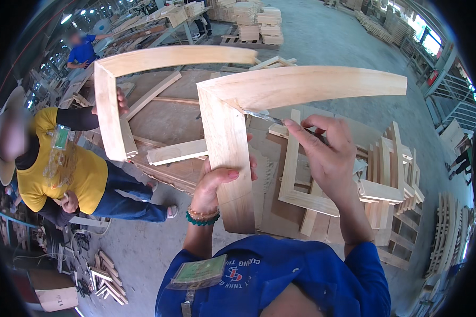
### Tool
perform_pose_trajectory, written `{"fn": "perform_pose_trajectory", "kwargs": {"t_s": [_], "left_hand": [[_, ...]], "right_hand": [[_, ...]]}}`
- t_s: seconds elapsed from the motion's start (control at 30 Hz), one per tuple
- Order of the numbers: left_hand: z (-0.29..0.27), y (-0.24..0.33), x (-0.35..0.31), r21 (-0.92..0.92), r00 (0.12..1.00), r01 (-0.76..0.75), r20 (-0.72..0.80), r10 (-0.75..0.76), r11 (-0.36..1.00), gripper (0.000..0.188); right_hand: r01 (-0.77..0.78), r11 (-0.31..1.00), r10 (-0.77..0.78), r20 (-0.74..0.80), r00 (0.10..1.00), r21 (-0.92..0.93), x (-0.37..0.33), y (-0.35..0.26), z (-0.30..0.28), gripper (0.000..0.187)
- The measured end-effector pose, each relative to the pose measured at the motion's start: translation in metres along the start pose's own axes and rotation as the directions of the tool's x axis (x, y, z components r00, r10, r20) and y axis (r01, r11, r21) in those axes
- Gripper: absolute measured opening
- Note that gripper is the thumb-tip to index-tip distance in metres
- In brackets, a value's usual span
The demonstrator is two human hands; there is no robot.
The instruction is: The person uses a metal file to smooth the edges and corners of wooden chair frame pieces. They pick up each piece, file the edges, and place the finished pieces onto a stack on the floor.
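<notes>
My left hand [210, 186] is wrapped round the upright leg of an L-shaped wooden frame piece [301, 85], with its thumb across the front face. The leg meets a long curved arm at a mitred corner, and the arm stretches off to the right. In my right hand [330, 153] is a putty knife [260, 115], pinched between thumb and fingers. Its thin metal blade rests at the inner corner of the joint; most of its handle is hidden by my fingers.
At the left, a co-worker in a yellow shirt [74, 174] holds a similar curved frame piece [108, 105]. A worktable [158, 119] carries loose wooden strips. Right of centre stand stacked wooden frames [386, 174]. More wooden parts [108, 280] lie on the floor at lower left.
</notes>
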State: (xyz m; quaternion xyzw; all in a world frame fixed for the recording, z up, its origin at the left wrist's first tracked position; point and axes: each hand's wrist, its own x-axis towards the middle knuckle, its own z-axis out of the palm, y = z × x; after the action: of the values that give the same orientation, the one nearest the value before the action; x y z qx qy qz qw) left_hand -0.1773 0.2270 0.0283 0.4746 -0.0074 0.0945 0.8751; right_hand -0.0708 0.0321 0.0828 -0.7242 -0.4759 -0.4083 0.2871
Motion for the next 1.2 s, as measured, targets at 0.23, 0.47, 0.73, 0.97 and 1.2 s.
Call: {"fn": "perform_pose_trajectory", "kwargs": {"t_s": [0.23, 0.47, 0.73, 0.97, 1.2], "left_hand": [[0.002, 0.004, -0.001, 0.003, 0.999, -0.031, 0.009, 0.031, 1.000, 0.085], [0.000, 0.005, -0.003, 0.005, 0.999, -0.032, 0.026, 0.032, 0.999, 0.083], [-0.004, 0.002, -0.005, -0.025, 1.000, -0.013, 0.026, 0.013, 1.000, 0.082], [0.000, 0.004, -0.008, -0.029, 0.997, -0.075, 0.029, 0.076, 0.997, 0.077], [-0.004, 0.000, -0.008, -0.060, 0.998, -0.056, -0.032, 0.054, 0.997, 0.081]], "right_hand": [[0.032, 0.995, -0.034, -0.022, 0.999, -0.096, 0.005, -0.008, -0.001, 0.050], [0.099, 0.978, -0.096, 0.028, 0.995, -0.184, 0.007, -0.012, -0.009, 0.055], [0.086, 0.987, -0.083, 0.032, 0.996, -0.134, 0.007, -0.014, -0.005, 0.054], [0.060, 0.992, -0.054, 0.054, 0.997, -0.114, 0.003, -0.017, -0.001, 0.052], [0.049, 0.993, -0.042, 0.069, 0.997, -0.111, 0.001, -0.018, -0.001, 0.052]]}}
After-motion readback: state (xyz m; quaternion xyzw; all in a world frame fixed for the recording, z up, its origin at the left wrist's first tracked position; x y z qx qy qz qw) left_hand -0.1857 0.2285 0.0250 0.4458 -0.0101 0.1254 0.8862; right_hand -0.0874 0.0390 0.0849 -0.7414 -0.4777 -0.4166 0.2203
